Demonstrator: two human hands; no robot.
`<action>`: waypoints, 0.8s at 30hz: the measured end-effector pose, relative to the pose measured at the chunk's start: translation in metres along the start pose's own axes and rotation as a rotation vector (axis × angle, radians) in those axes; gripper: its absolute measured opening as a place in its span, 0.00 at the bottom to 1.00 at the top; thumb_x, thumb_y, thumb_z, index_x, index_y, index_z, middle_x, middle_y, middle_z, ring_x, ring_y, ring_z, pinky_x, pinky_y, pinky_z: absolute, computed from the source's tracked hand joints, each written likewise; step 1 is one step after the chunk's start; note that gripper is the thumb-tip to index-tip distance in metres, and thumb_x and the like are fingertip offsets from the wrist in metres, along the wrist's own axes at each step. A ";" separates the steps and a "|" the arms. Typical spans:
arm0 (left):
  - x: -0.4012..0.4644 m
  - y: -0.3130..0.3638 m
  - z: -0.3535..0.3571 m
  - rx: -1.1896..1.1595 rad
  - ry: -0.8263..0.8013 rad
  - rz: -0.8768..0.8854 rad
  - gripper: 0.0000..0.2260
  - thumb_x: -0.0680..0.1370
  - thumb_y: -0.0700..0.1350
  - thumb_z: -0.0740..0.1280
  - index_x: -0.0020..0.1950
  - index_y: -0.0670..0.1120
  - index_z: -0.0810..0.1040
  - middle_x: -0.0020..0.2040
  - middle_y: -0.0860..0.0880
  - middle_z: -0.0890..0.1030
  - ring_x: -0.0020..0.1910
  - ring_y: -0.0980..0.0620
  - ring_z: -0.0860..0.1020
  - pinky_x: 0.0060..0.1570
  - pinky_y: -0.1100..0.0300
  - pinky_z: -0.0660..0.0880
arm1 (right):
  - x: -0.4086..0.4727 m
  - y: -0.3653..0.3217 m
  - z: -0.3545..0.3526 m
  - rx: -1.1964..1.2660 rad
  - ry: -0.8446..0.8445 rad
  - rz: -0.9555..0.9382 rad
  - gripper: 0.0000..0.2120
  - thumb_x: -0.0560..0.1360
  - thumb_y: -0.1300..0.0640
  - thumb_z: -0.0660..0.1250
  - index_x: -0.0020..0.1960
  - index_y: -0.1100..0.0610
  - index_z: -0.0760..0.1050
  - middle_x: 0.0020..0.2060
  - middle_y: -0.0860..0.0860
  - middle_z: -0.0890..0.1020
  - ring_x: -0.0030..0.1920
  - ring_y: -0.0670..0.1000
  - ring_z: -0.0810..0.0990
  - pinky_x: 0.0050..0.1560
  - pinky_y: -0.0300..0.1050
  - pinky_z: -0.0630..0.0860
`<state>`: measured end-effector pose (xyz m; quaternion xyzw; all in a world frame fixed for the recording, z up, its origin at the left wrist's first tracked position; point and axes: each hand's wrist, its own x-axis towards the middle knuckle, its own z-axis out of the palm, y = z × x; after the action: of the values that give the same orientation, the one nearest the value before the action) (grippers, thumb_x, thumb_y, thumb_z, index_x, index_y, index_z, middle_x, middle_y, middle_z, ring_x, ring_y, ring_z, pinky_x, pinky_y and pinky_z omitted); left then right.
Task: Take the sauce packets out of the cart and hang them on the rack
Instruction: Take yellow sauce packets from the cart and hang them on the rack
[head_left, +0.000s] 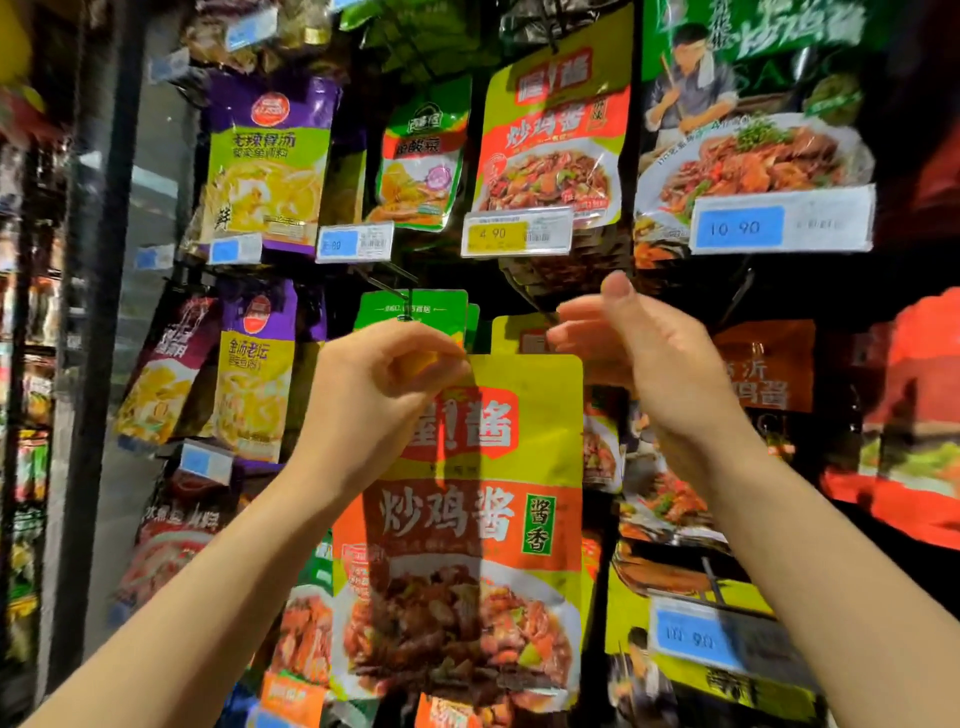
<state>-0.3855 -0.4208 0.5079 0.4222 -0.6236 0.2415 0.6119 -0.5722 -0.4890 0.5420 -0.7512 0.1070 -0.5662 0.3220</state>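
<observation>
Head cam: left hand (374, 400) fingers pinch sauce packet (467, 530) top, right hand (639, 353) fingers wide by hung packets (550, 145) w/ price tags (517, 231).

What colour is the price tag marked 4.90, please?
Yellow, on the price tag; the head view shows it.

Blue price tag (779, 225), yellow price tag (515, 231), seemingly on hooks

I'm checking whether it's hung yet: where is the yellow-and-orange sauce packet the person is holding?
In the head view, the sauce packet hangs centre frame, pinched at its top left corner by the left hand, beside the open right hand, below the 4.90 price tag.
</observation>
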 end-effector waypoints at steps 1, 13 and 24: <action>0.000 0.002 0.004 -0.008 -0.005 0.011 0.04 0.70 0.40 0.73 0.43 0.47 0.82 0.39 0.59 0.79 0.36 0.67 0.74 0.35 0.76 0.67 | -0.001 -0.008 -0.004 -0.051 0.014 -0.051 0.18 0.69 0.41 0.62 0.47 0.54 0.80 0.41 0.50 0.84 0.42 0.45 0.82 0.45 0.39 0.77; -0.014 0.026 0.024 -0.101 -0.014 0.084 0.07 0.72 0.49 0.70 0.48 0.50 0.82 0.42 0.55 0.81 0.41 0.61 0.78 0.40 0.67 0.75 | -0.031 -0.018 -0.001 -0.892 0.039 -0.345 0.04 0.73 0.57 0.67 0.46 0.53 0.80 0.43 0.47 0.83 0.45 0.48 0.79 0.49 0.51 0.76; 0.012 -0.008 0.008 -0.188 -0.003 -0.311 0.10 0.62 0.55 0.75 0.40 0.55 0.80 0.40 0.55 0.83 0.39 0.56 0.80 0.34 0.62 0.76 | 0.005 -0.026 -0.004 -0.895 0.053 -0.338 0.04 0.72 0.58 0.68 0.45 0.53 0.81 0.44 0.48 0.84 0.47 0.48 0.79 0.51 0.47 0.75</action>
<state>-0.3823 -0.4347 0.5166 0.4550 -0.5716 0.0840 0.6777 -0.5801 -0.4729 0.5622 -0.8081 0.2249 -0.5281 -0.1323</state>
